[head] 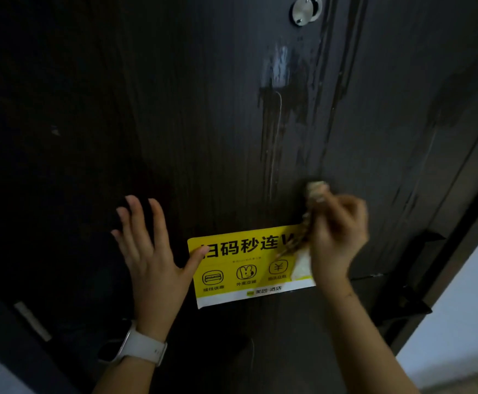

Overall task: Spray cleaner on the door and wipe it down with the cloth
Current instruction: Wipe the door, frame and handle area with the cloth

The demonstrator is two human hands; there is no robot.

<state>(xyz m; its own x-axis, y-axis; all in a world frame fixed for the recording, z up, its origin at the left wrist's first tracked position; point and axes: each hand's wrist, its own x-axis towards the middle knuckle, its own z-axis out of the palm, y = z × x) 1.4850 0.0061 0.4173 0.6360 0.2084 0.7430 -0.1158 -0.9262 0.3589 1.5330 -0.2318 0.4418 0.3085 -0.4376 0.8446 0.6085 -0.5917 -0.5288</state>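
Observation:
A dark wood-grain door (218,123) fills the head view, with wet streaks of cleaner (280,103) running down its middle. My left hand (149,251) presses flat on the door, fingers spread, thumb touching the left edge of a yellow sticker (240,268). My right hand (337,234), blurred, grips a bunched pale cloth (313,194) against the door at the sticker's upper right corner. No spray bottle is in view.
A round metal peephole cover (306,9) sits at the top. The door's right edge and frame (459,194) run down the right side, with a pale wall (465,308) beyond. A white watch (135,348) is on my left wrist.

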